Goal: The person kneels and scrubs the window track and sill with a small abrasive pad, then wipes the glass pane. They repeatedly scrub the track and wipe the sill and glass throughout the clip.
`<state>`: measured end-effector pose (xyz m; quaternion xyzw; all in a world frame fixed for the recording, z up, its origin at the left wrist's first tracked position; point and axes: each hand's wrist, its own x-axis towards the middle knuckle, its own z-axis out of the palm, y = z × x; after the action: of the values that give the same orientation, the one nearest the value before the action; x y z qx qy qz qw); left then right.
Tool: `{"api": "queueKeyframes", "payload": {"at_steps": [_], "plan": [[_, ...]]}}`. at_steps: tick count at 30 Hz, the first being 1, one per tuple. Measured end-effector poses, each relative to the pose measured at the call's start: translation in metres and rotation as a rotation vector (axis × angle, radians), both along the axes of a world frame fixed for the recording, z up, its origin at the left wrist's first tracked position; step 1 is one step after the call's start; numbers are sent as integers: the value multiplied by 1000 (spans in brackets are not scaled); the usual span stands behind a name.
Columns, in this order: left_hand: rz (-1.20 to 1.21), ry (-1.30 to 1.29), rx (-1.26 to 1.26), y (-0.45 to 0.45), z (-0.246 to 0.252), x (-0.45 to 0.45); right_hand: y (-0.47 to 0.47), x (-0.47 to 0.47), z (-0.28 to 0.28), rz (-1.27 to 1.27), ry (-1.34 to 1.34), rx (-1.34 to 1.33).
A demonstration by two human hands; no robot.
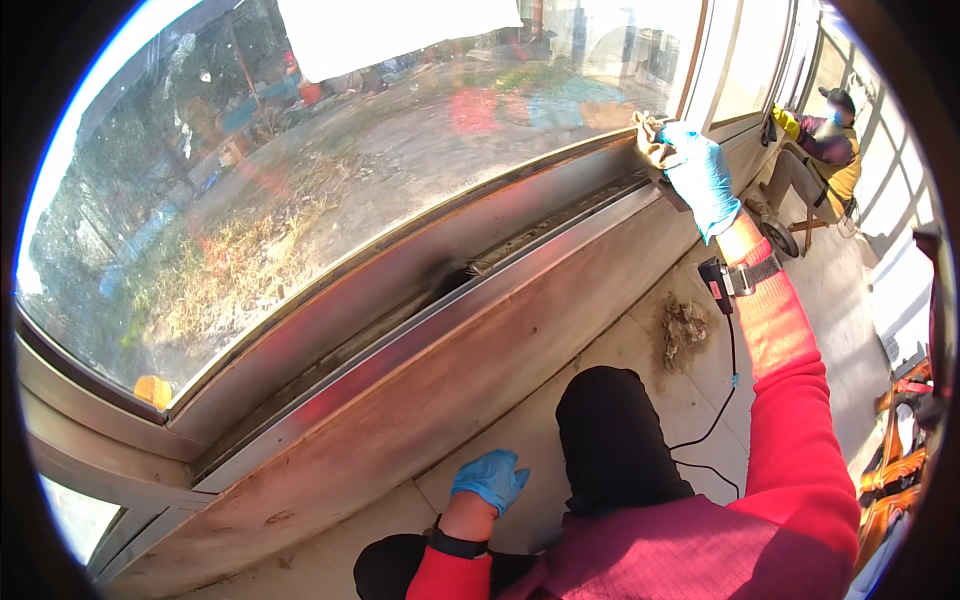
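My right hand (pixel 701 180), in a blue disposable glove, grips a crumpled, dirty brown cloth (pixel 651 144). The cloth is pressed against the lower right corner of the window frame, where the sill meets the upright. Below the large glass pane (pixel 360 180) runs a metal window track (pixel 517 236) with dark grime in its groove. My left hand (pixel 489 478), gloved in blue too, hangs low over the floor near my knee. Its fingers are curled in, and nothing shows in them. White smears and specks mark the glass.
Another person (pixel 825 154) in yellow gloves sits by the windows further right. Wet, dirty debris (pixel 684 326) lies on the tiled floor (pixel 622 352). A black cable (pixel 724 420) hangs from a device on my right wrist. Carved wooden furniture (pixel 892 472) stands at the right edge.
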<state>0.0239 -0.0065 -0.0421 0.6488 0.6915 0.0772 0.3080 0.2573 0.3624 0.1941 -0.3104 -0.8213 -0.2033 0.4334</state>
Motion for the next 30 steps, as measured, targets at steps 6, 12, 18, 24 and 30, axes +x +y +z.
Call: {"api": "queueKeyframes", "payload": {"at_steps": [6, 12, 18, 24, 30], "plan": [[-22, 8, -18, 4, 1, 4, 12, -1, -11, -26, 19, -122], [-43, 31, -36, 7, -1, 10, -49, -50, -9, 246, -148, 2], [-43, 83, -133, 10, 0, 3, -95, -96, -13, 479, -242, 66], [-13, 82, -139, -6, 6, 0, -25, -25, -2, 94, -85, -119], [-31, 86, -63, -16, 12, 0, -28, -31, -7, 107, -132, -208]]}}
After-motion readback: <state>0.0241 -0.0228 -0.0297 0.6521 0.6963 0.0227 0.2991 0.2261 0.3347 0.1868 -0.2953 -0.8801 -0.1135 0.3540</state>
